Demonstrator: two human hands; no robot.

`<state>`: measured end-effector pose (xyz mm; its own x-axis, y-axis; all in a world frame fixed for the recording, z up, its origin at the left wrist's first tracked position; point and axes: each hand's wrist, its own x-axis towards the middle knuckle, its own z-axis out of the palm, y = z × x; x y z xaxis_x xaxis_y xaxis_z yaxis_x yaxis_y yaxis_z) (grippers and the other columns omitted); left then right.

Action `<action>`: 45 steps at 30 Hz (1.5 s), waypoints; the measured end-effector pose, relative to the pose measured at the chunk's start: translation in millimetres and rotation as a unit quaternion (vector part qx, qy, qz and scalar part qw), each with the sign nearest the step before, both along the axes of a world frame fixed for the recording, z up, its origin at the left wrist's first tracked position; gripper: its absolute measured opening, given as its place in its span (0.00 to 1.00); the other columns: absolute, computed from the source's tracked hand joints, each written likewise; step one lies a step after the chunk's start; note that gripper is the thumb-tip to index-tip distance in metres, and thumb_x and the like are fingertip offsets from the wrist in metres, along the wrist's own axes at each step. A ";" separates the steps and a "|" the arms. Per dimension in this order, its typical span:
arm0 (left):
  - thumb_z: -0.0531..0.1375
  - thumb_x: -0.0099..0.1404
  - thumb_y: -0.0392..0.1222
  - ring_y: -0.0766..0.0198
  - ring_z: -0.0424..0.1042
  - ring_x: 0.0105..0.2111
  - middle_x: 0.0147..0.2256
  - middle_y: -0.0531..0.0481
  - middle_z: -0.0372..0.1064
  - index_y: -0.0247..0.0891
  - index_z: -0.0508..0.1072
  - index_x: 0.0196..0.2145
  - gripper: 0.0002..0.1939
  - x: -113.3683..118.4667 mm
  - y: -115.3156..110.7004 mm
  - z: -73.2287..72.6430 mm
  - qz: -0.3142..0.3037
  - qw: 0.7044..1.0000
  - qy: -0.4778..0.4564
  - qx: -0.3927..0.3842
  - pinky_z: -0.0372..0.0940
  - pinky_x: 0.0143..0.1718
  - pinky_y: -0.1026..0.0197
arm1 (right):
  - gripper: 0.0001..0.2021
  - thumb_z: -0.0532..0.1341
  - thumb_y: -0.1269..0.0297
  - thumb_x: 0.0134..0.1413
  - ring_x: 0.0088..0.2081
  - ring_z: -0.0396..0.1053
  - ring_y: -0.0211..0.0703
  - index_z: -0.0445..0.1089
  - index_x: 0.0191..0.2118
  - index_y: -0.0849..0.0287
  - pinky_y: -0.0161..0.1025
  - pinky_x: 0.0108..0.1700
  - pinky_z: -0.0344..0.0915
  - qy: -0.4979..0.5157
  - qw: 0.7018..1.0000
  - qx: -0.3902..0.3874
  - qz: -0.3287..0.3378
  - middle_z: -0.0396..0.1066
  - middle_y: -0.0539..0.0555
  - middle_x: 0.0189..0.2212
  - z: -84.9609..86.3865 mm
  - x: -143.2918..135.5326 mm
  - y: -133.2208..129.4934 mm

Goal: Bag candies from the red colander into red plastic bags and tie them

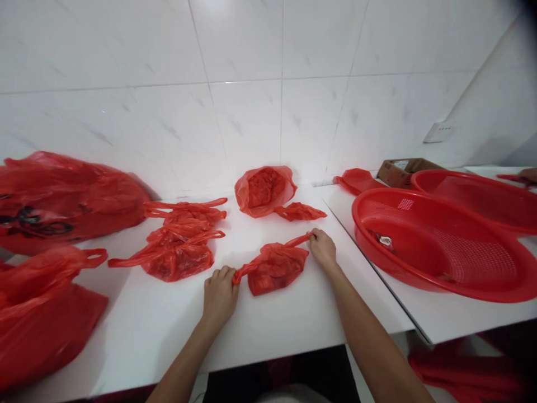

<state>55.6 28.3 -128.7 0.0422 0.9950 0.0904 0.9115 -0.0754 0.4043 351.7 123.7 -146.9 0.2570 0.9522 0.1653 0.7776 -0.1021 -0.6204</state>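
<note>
A small red plastic bag (277,268) with something inside lies on the white table in front of me. Its left handle is gripped by my left hand (221,294), its right handle by my right hand (323,249), and both handles are pulled out sideways. What the bag contains cannot be made out through the plastic. Just left of it rest more small red bags (178,260), their handles sticking out. Behind it sits an open, crumpled red bag (266,190), beside a flattened twist of red plastic (300,211).
Large red bags (62,196) fill the table's left side. To the right, across a seam, stands a red perforated basket (419,240) holding a small wrapped item (385,241). A second basket (482,196) and a cardboard box (405,170) are behind it. Another person's hand (529,175) shows far right.
</note>
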 end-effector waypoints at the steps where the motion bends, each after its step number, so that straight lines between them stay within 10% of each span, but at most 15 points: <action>1: 0.45 0.68 0.39 0.51 0.67 0.41 0.37 0.44 0.69 0.40 0.68 0.32 0.14 -1.5 -6.1 2.0 -0.004 1.000 -0.028 -0.013 0.60 0.43 0.49 | 0.11 0.49 0.67 0.62 0.40 0.68 0.41 0.69 0.36 0.56 0.35 0.36 0.55 0.014 1.000 0.004 0.002 0.73 0.53 0.42 -1.0 1.4 0.7; 10: 0.50 0.66 0.54 0.58 0.71 0.33 0.28 0.51 0.69 0.41 0.66 0.26 0.18 1.3 -23.0 18.3 -0.030 0.960 -0.263 -0.089 0.67 0.37 0.56 | 0.14 0.53 0.53 0.59 0.27 0.64 0.41 0.64 0.27 0.55 0.35 0.31 0.56 0.144 0.989 0.043 0.003 0.69 0.48 0.23 -17.1 12.8 2.2; 16: 0.46 0.67 0.46 0.56 0.70 0.43 0.46 0.43 0.69 0.40 0.68 0.44 0.16 -7.1 -23.5 22.1 0.098 0.941 -0.314 0.078 0.65 0.46 0.51 | 0.14 0.54 0.51 0.56 0.26 0.63 0.40 0.62 0.29 0.55 0.35 0.30 0.59 0.218 0.972 0.080 0.032 0.68 0.48 0.23 -22.7 16.9 1.2; 22: 0.50 0.69 0.42 0.53 0.62 0.54 0.53 0.43 0.66 0.42 0.69 0.51 0.16 75.4 -4.6 42.7 -0.068 0.988 -0.106 0.089 0.55 0.57 0.49 | 0.10 0.55 0.55 0.54 0.27 0.66 0.40 0.66 0.33 0.56 0.35 0.32 0.61 0.244 0.966 0.080 0.038 0.69 0.48 0.23 -24.6 16.4 1.7; 27: 0.61 0.60 0.36 0.44 0.70 0.45 0.40 0.36 0.72 0.33 0.74 0.41 0.11 109.7 25.4 22.1 -0.082 0.994 -0.076 -0.009 0.63 0.46 0.45 | 0.12 0.54 0.53 0.55 0.28 0.67 0.41 0.66 0.34 0.56 0.37 0.34 0.62 0.237 0.968 0.077 0.041 0.70 0.49 0.24 -23.3 18.8 0.1; 31: 0.60 0.61 0.35 0.53 0.72 0.42 0.39 0.44 0.74 0.37 0.73 0.38 0.07 88.7 12.4 23.6 -0.108 0.986 -0.124 -0.041 0.64 0.44 0.53 | 0.12 0.59 0.51 0.52 0.29 0.67 0.42 0.67 0.34 0.55 0.37 0.34 0.61 0.210 0.975 0.051 0.051 0.70 0.48 0.25 -20.6 16.4 -1.3; 38: 0.58 0.66 0.49 0.64 0.69 0.34 0.34 0.53 0.71 0.40 0.71 0.39 0.11 13.6 -43.5 100.8 -0.125 0.931 -0.333 -0.084 0.64 0.36 0.63 | 0.19 0.57 0.42 0.54 0.28 0.65 0.41 0.69 0.32 0.54 0.36 0.32 0.59 0.167 0.981 -0.006 0.104 0.69 0.48 0.24 -15.1 7.3 -6.7; 45: 0.59 0.64 0.49 0.62 0.69 0.34 0.34 0.53 0.72 0.41 0.75 0.38 0.11 -50.2 -39.7 131.0 -0.098 0.976 -0.178 -0.073 0.62 0.37 0.61 | 0.17 0.56 0.45 0.56 0.30 0.66 0.43 0.69 0.32 0.54 0.37 0.34 0.59 0.128 0.987 -0.016 0.095 0.71 0.48 0.25 -18.9 8.8 -4.7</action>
<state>5.4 -11.3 2.4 0.2252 0.9743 -0.0077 0.6850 -0.1527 0.7124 360.4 119.0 -165.8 0.1021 0.9909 0.0879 0.6030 0.0086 -0.7977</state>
